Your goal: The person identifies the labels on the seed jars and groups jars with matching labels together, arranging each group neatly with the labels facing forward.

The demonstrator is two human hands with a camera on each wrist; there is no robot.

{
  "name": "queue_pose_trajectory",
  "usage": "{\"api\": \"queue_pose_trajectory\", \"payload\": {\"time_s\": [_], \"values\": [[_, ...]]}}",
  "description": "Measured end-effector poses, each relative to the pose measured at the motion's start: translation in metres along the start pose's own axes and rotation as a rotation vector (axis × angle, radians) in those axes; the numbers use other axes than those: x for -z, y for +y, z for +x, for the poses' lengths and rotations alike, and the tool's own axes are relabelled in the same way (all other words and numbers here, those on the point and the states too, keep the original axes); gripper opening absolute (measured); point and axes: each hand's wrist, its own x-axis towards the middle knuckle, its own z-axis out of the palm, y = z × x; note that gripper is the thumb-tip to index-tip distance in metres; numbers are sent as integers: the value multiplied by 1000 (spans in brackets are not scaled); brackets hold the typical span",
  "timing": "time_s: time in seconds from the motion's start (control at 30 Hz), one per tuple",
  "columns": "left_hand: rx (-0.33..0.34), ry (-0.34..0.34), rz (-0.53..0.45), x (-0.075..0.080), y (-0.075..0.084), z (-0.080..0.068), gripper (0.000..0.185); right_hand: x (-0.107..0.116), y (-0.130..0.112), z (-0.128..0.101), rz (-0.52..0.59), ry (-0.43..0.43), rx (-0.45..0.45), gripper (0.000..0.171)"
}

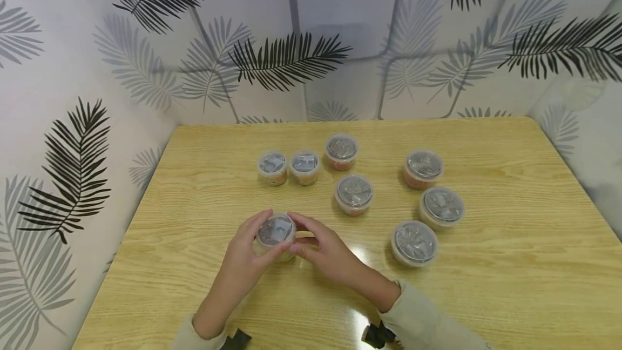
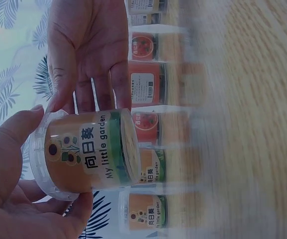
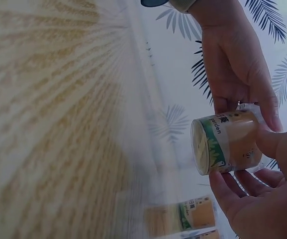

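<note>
Small lidded plastic tub [image 1: 275, 233], held just above the near-left table [image 1: 510, 285], left hand [image 1: 241, 260] and right hand [image 1: 325, 253] curled round its sides; likely light, rigid, slightly slick, best gripped below the lid rim.

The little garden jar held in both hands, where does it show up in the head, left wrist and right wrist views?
Head: the jar sits lower centre-left, above the wooden table, between the left hand and the right hand.
Left wrist: the jar lies sideways, lower left, label readable.
Right wrist: the jar is centre right, its base facing the camera.
Shared landmark: the palm-leaf wall.
</note>
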Motion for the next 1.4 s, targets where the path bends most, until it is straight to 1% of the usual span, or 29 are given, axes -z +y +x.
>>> {"api": "queue_pose_trajectory", "payload": {"time_s": [0.13, 0.2, 0.33, 0.43, 0.5, 0.57, 0.7, 0.87, 0.97, 1.03, 1.07, 1.13, 1.17, 1.23, 1.3, 1.4], "values": [[-2, 18, 19, -2, -1, 1, 77, 2, -6, -1, -28, -12, -22, 61], [-2, 28, 27, -2, -2, 3, 78, 4, -15, -2, -31, -5, -43, 58], [24, 48, 65, -1, -4, 6, 79, 13, -32, -5, -35, 28, -76, 52], [42, 55, 108, 0, -7, 9, 77, 26, -29, -9, -92, 66, -59, 48], [56, 58, 131, 2, -9, 11, 76, 36, -24, -13, -171, 97, -31, 44], [66, 59, 143, 5, -12, 13, 74, 46, -22, -20, -287, 130, -2, 41], [78, 56, 157, 13, -18, 17, 72, 66, -27, -36, -501, 174, 22, 39], [76, 44, 178, 25, -28, 23, 70, 88, -34, -58, -691, 205, 13, 38], [82, 38, 184, 31, -35, 27, 69, 100, -36, -71, -828, 226, 45, 36], [90, 40, 184, 35, -40, 28, 69, 109, -36, -78, -917, 236, 83, 35], [94, 42, 185, 37, -44, 29, 69, 113, -36, -82, -950, 241, 100, 34], [105, 44, 192, 41, -50, 29, 68, 120, -36, -89, -987, 234, 102, 34], [110, 47, 195, 43, -53, 29, 68, 123, -35, -92, -1003, 229, 96, 34], [119, 54, 194, 48, -58, 30, 68, 127, -35, -98, -1016, 210, 55, 34], [123, 60, 201, 52, -63, 30, 67, 131, -36, -103, -1020, 182, 1, 37], [119, 79, 210, 59, -71, 30, 65, 136, -38, -111, -1009, 105, -104, 47]]}}
